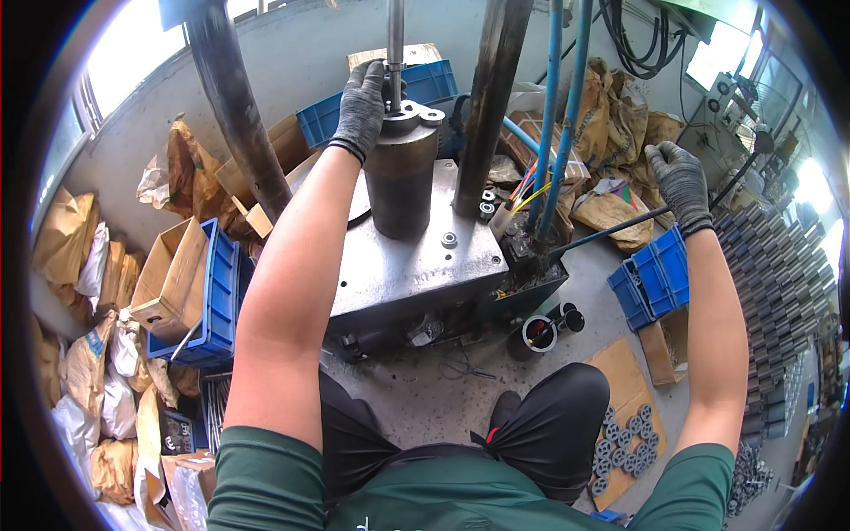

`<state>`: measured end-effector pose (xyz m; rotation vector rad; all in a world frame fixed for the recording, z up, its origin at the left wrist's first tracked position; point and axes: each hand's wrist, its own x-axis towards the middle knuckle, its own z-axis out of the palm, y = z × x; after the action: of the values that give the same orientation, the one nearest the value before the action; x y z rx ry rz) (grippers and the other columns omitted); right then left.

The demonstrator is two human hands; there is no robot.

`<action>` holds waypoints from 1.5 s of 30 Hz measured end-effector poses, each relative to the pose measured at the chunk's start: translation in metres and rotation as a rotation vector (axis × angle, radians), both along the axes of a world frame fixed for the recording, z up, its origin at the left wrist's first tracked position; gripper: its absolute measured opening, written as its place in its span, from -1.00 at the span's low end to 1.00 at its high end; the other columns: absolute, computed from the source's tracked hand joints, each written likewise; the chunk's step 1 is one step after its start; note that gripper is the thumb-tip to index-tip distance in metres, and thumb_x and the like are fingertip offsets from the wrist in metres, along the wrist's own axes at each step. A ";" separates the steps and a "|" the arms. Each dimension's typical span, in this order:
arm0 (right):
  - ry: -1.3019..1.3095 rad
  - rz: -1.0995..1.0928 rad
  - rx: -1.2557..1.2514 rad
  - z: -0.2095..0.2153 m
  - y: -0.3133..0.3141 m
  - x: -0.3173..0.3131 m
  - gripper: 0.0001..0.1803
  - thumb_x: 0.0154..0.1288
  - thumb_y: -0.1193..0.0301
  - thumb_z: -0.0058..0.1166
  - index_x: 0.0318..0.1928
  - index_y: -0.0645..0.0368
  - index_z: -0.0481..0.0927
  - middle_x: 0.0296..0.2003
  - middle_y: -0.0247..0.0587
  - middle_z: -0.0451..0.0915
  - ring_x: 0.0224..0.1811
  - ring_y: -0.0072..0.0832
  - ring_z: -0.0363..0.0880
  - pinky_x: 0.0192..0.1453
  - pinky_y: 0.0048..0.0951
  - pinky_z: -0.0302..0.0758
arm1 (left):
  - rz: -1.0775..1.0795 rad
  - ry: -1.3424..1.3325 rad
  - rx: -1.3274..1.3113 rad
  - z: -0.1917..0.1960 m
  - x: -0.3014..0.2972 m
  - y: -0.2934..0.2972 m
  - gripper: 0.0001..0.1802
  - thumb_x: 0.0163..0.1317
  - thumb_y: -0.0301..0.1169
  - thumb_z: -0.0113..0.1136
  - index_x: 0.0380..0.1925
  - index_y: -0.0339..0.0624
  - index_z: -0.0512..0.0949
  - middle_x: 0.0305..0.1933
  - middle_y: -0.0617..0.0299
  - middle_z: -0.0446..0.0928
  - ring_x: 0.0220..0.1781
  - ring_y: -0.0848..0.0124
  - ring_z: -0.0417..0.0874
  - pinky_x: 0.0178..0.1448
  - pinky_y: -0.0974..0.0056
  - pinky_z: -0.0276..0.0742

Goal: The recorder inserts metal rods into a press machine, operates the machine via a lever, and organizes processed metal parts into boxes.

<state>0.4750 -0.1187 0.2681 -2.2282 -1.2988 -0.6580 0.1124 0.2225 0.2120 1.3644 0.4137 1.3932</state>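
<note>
My left hand (pixel 361 111), in a grey knit glove, is at the top of an upright dark metal cylinder (pixel 400 181). Its fingers close about the lower end of a shiny steel rod (pixel 396 44), which comes down from above; the fingertips are partly hidden. The cylinder's top carries a lighter metal end piece with round lugs (pixel 431 115). It stands on a thick steel press table (pixel 416 274). Out to the right, my right hand (pixel 680 184), gloved the same way, is closed at the end of a long dark lever (pixel 611 232); the palm side is hidden.
Two dark steel columns (pixel 241 106) (pixel 491 106) flank the cylinder. Small ring parts (pixel 450 240) lie on the table. Blue bins (pixel 212 301) (pixel 660 270) stand on both sides. Many metal tubes (pixel 766 292) are stacked far right; round grey parts (pixel 627 447) lie on cardboard by my knee.
</note>
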 end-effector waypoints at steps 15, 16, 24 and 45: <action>0.067 0.016 -0.017 -0.002 -0.013 -0.008 -0.66 0.46 0.15 0.19 -0.13 0.20 0.73 -0.24 0.13 0.73 -0.11 0.03 0.74 -0.01 -0.12 0.62 | 0.068 0.012 0.085 -0.007 -0.005 0.005 -0.65 0.61 -0.16 0.10 0.06 -0.24 0.59 -0.24 0.16 0.70 -0.27 0.44 0.68 -0.12 0.30 0.64; 0.063 0.057 0.003 -0.004 -0.016 -0.006 -0.70 0.45 0.21 0.19 -0.14 0.22 0.72 -0.23 0.15 0.73 -0.12 0.03 0.74 -0.01 -0.13 0.63 | 0.071 0.009 0.084 -0.008 -0.005 0.007 -0.65 0.61 -0.16 0.10 0.06 -0.24 0.59 -0.24 0.16 0.70 -0.27 0.44 0.68 -0.12 0.30 0.64; -0.203 0.368 -0.037 -0.055 -0.125 -0.084 -0.74 0.20 0.55 0.22 -0.06 0.20 0.66 -0.25 0.02 0.66 -0.16 -0.02 0.68 0.10 -0.10 0.59 | 0.336 0.122 0.253 -0.006 0.000 -0.010 -0.70 0.53 -0.24 0.25 0.03 -0.25 0.56 -0.26 0.16 0.67 -0.37 0.46 0.60 -0.26 0.25 0.58; 0.132 0.542 -0.164 -0.268 0.125 -0.227 -0.61 0.28 0.11 0.21 0.06 -0.04 0.70 0.08 -0.09 0.64 0.18 0.02 0.55 0.28 0.12 0.45 | 0.297 0.469 0.252 -0.010 0.006 0.006 -0.77 0.49 -0.48 0.25 0.09 -0.19 0.59 -0.15 0.19 0.69 -0.12 0.44 0.67 0.03 0.29 0.62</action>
<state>0.2476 0.0063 0.0003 -1.8640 -1.8317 -0.2040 0.1185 0.2282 0.2021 1.9059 0.7954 1.3875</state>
